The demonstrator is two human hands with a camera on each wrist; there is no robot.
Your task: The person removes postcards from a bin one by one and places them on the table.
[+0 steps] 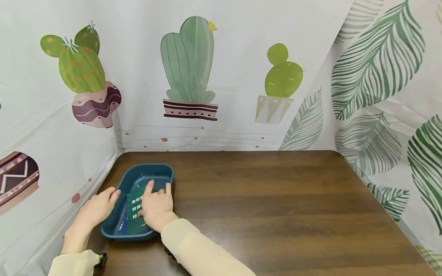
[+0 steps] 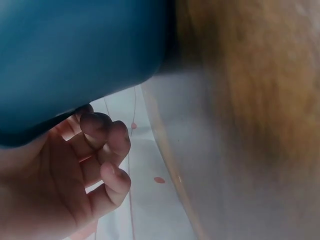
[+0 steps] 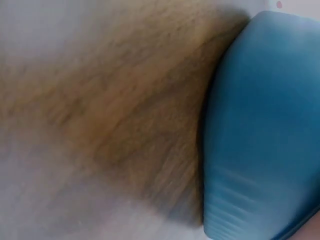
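A blue plastic basin [image 1: 119, 226] sits on the table toward the left. Inside it lies a flat green item with white printed characters [image 1: 132, 222], like a book cover, with a bright blue strip along its left side. My left hand [image 1: 98, 207] holds the basin's left rim; in the left wrist view its fingers [image 2: 115, 137] curl under the rim from outside. Over the green item, my right hand [image 1: 159, 207] reaches in with some fingers stretched forward and its thumb at the printed face. It covers part of the lettering. The right wrist view shows mostly the basin's outer wall [image 3: 260, 130].
The brown wooden table [image 1: 276, 211] extends right of the basin. A white cloth with cactus prints [image 1: 235, 76] hangs behind it and along the left side, close to the left hand. Another cloth with leaf prints [image 1: 373, 76] hangs at the right.
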